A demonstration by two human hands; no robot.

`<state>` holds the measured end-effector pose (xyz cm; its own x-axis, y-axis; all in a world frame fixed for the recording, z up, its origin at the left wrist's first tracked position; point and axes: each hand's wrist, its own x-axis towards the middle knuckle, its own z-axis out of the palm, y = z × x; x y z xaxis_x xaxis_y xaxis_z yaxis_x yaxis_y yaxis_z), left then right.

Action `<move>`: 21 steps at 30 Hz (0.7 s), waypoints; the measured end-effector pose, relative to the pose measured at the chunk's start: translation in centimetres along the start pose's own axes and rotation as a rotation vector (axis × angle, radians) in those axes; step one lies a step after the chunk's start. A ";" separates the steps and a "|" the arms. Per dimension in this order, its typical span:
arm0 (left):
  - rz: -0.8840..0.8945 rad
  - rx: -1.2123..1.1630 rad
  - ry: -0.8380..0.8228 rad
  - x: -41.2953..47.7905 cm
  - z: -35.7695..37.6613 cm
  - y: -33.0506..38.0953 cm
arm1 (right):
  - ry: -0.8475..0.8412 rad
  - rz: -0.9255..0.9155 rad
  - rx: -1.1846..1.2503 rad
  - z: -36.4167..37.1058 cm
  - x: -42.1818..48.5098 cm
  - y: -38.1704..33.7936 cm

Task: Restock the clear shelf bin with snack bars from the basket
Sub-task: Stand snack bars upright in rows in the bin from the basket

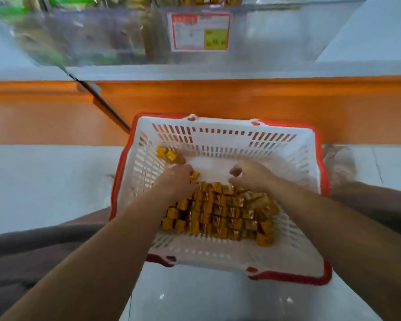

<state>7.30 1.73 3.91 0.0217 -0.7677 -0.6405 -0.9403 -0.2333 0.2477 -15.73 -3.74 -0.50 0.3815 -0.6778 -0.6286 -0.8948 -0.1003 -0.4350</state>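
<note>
A white basket with a red rim sits on the floor below me. Several yellow-orange snack bars lie packed in rows across its near half, and two more snack bars lie loose at its far left corner. My left hand reaches into the basket and its fingers curl down over the far edge of the rows, touching a bar. My right hand hovers over the far right of the rows with fingers curled and nothing visibly held. The clear shelf bin stands above, blurred.
An orange shelf base runs across behind the basket. A red-framed price label hangs on the bin front. Blurred green and brown packs fill the clear bin to the left. My knees flank the basket on the pale tiled floor.
</note>
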 end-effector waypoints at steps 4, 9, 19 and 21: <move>-0.019 -0.029 -0.045 4.0 2.6 -1.8 | -0.053 0.011 0.175 5.1 2.8 1.8; 0.029 -0.065 -0.221 6.3 4.9 -3.5 | -0.100 -0.001 0.142 7.2 5.2 1.5; 0.075 -0.004 -0.076 6.7 7.2 -2.8 | -0.097 -0.020 0.263 8.2 5.8 1.6; 0.103 -0.013 -0.053 6.8 6.9 -2.9 | -0.095 -0.018 0.311 8.2 5.5 1.7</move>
<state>7.87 1.26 -6.16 -0.0928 -0.7554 -0.6487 -0.9320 -0.1632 0.3235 -13.24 -1.68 -10.00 0.4295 -0.6055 -0.6700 -0.7797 0.1255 -0.6134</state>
